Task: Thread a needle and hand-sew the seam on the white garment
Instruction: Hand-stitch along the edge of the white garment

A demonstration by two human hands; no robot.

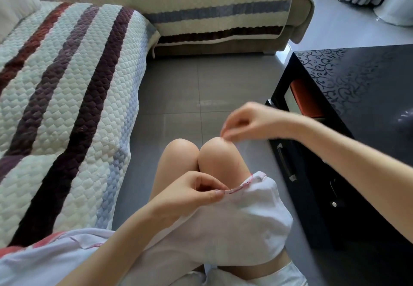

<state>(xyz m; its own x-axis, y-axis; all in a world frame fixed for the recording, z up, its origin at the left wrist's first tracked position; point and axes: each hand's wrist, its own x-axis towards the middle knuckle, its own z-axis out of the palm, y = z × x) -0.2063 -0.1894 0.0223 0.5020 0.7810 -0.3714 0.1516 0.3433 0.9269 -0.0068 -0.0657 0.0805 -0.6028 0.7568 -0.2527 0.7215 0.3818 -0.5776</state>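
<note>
**Seam pinched at the lap, thread drawn up over the knee**

From my feed, the white cotton garment [241,218] lies draped over the person's lap and right thigh, with its hem edge, stitched in red thread [242,184], turned up toward the knees [196,151].

The left hand [190,194] sits at the near end of that hem, thumb and forefinger pressed together on the seam, so the fabric hangs from the pinch and spreads to the right beneath it.

The right hand [250,122] is raised well above and beyond the garment, over the right knee, its thumb and forefinger closed in a fine pinch. It is blurred, and I cannot make out a needle in it; a faint thin red line runs down from those fingertips toward the hem.

A quilted striped sofa cover [67,106] fills the left side. A glossy black tabletop with a scroll pattern [357,88] stands at the right, grey tiled floor [190,88] between them.
</note>
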